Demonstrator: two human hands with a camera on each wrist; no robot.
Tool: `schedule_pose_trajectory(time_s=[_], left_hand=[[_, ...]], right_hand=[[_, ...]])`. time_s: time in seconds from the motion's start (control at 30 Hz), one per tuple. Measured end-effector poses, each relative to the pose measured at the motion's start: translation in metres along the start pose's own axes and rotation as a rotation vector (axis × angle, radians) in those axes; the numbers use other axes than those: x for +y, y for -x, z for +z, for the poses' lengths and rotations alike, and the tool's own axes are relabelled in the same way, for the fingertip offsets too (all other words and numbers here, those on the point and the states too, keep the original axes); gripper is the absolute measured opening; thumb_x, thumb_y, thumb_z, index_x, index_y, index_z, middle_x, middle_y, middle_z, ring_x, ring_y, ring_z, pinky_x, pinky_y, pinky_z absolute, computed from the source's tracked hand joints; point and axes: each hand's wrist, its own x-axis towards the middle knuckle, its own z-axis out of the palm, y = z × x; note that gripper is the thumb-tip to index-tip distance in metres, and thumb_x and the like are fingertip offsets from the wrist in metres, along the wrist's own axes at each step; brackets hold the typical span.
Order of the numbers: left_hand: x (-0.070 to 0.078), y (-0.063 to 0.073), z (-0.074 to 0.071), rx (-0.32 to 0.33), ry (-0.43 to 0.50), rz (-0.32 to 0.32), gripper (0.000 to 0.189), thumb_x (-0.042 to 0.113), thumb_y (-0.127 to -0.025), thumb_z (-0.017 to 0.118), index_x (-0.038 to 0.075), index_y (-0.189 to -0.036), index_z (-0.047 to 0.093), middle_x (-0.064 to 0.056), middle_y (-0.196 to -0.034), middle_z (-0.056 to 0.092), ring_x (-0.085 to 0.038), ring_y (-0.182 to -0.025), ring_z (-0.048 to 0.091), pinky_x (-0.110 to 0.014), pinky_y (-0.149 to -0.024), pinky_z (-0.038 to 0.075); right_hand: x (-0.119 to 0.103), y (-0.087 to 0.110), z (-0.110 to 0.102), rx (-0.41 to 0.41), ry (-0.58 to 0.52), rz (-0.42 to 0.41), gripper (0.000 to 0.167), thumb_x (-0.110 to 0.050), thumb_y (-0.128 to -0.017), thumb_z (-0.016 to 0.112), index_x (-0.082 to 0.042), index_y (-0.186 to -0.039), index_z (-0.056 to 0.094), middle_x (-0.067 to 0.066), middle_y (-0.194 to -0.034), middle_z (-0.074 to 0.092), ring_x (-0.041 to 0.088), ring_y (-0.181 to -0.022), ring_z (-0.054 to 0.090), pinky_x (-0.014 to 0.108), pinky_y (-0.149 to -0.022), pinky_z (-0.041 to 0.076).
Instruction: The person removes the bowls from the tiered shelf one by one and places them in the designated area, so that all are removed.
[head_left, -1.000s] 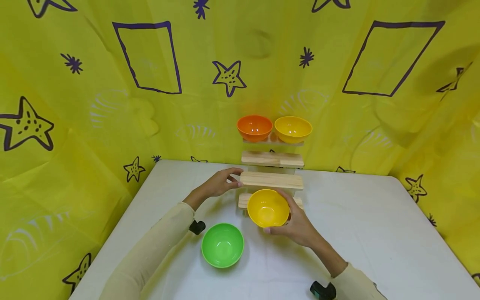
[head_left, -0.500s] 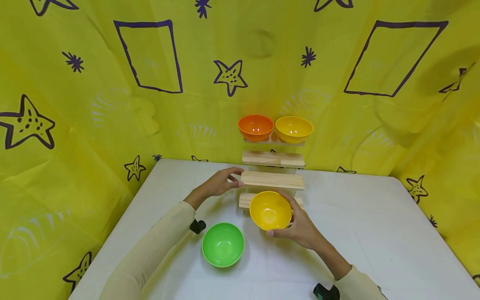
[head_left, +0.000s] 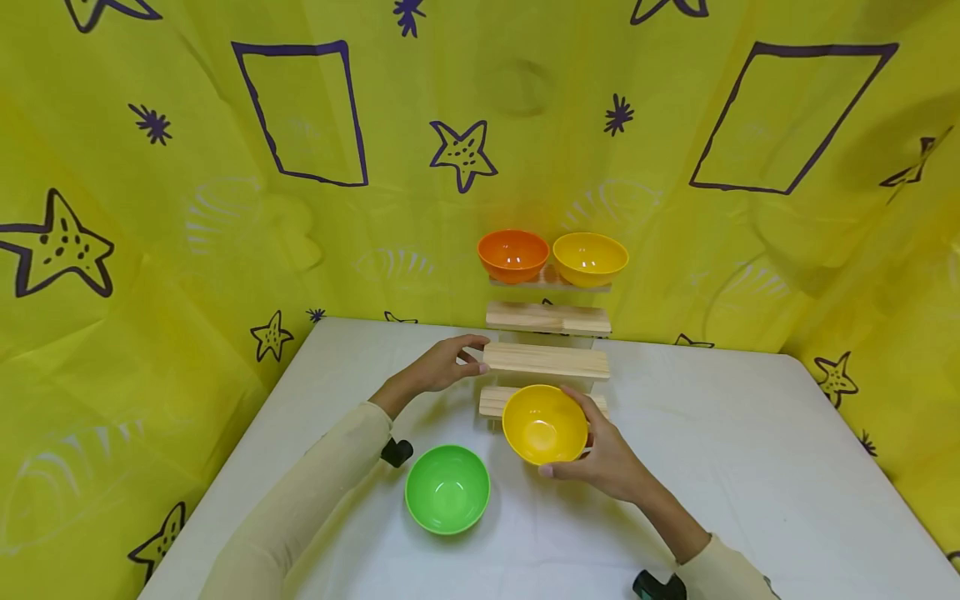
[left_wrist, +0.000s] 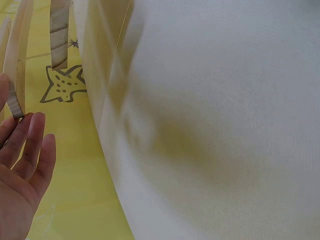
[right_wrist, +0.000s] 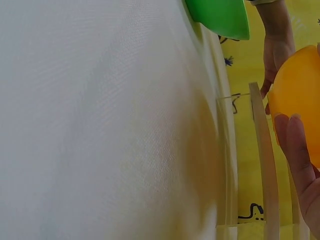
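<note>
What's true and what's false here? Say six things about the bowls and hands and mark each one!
1. The right hand holds a yellow bowl. True.
2. The left hand touches a wooden step. True.
3. The left hand holds a bowl. False: it has no bowl.
4. The green bowl is on the table. True.
5. The green bowl is inside the yellow bowl. False: they're apart.
6. Three bowls sit at the very top. False: two do, an orange bowl and a second yellow bowl.

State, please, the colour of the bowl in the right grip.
The bowl is yellow, best seen in the head view.
</note>
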Motion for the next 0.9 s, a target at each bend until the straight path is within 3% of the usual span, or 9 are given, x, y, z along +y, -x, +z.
schedule_pose_trajectory(time_s=[0.63,0.9], left_hand=[[0.000,0.000,0.000,-0.004,-0.006,0.009,0.054,0.024,-0.100,0.064,0.006,-0.148,0.047,-0.016,-0.144,0.056,-0.029,-0.118,0.064,-0.037,-0.094,0.055],[0.000,0.000,-0.001,-0.006,-0.007,0.010,0.054,0.025,-0.100,0.064,0.005,-0.148,0.047,-0.016,-0.144,0.055,-0.030,-0.118,0.064,-0.038,-0.093,0.055]], right_hand=[[0.006,0.013,-0.002,-0.107,-0.016,-0.010,0.107,-0.023,-0.069,0.092,-0.019,-0.155,0.028,0.026,-0.141,0.046,0.025,-0.090,0.066,0.031,-0.073,0.058],[0.007,0.018,-0.002,-0.135,-0.011,0.002,0.110,-0.025,-0.068,0.093,-0.021,-0.155,0.026,0.019,-0.142,0.046,0.023,-0.091,0.066,0.031,-0.075,0.058]])
